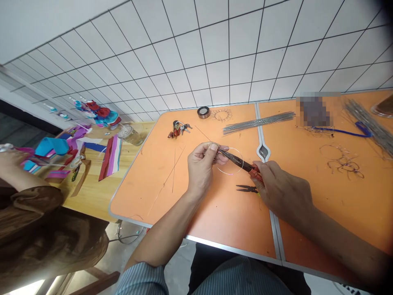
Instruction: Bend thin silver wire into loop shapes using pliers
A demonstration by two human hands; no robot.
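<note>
Thin wire loop [231,174], above the orange surface [132,200], pinched in the left hand's [202,164] grip and spreading rightward between both hands; the right hand's [284,184] grip is wrapped round red-handled pliers [235,159], their long axis slanting up-left to that pinch. Small pliers [247,188] lie just nearer the body; beyond, keys [183,129] and a wire bundle [258,123], apparently out of the way

Left hand [201,166] pinching wire [230,174], right hand [285,189] gripping pliers [236,159], orange table [227,221]

Two pliers [240,162], two wire bundles [259,123], perhaps four keys [184,129].
</note>
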